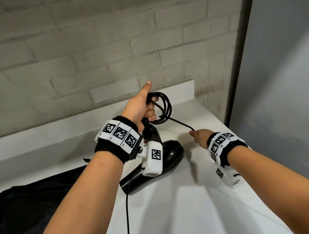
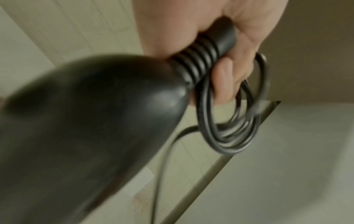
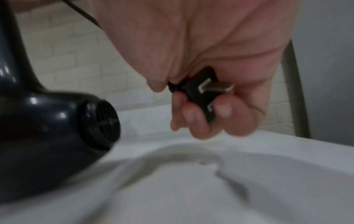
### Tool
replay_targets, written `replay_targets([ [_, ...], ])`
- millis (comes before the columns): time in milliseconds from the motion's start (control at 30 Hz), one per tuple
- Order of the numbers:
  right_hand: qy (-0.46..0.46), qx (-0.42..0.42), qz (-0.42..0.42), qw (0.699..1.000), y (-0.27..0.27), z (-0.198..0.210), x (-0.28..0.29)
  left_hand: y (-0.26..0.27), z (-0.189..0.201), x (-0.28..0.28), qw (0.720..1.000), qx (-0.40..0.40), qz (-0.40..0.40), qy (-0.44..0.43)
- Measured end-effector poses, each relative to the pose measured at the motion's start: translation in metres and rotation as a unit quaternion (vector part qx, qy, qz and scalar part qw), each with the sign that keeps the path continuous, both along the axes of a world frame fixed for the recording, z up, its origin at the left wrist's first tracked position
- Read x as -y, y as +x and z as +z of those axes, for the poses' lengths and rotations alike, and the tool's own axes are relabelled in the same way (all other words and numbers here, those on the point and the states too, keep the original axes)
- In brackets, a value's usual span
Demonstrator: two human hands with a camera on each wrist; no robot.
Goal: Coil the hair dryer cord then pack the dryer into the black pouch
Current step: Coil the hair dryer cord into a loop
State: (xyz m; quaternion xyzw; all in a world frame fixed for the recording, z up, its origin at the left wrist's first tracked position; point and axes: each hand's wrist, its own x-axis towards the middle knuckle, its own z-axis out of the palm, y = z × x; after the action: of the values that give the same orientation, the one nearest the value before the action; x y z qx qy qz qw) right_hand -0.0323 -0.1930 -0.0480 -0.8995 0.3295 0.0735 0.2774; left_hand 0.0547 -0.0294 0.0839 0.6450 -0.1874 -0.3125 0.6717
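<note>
Our left hand (image 1: 140,109) grips the hair dryer (image 1: 156,157) handle and coiled cord (image 1: 165,105); our right hand (image 1: 201,137), apart, pinches the plug (image 3: 201,94).

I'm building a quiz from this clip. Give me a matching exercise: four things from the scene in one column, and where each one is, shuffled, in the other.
Things:
1. plug
2. coiled cord
3. black pouch
4. hair dryer

Places:
A. flat on the white counter, at the left
B. looped in the left hand
C. pinched in the right hand
D. hanging below the left hand, which grips its handle end

Pairs: 1-C, 2-B, 3-A, 4-D
</note>
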Motion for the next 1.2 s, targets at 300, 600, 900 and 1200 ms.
replay_targets([
  [300, 0.015, 0.002, -0.03, 0.999, -0.008, -0.011, 0.009, 0.0, 0.0, -0.002, 0.998, 0.04, -0.052, -0.021],
  [600, 0.163, 0.323, 0.112, 0.926, 0.018, 0.048, -0.024, 0.008, -0.005, -0.002, 0.998, 0.043, -0.028, -0.036],
  [900, 0.204, 0.381, 0.094, 0.897, 0.023, 0.076, -0.042, -0.001, -0.001, -0.001, 0.998, 0.025, -0.053, -0.012],
  [1200, 0.121, 0.4, 0.065, 0.906, 0.032, 0.1, -0.039, -0.006, 0.002, -0.006, 0.995, 0.04, -0.092, 0.018],
])
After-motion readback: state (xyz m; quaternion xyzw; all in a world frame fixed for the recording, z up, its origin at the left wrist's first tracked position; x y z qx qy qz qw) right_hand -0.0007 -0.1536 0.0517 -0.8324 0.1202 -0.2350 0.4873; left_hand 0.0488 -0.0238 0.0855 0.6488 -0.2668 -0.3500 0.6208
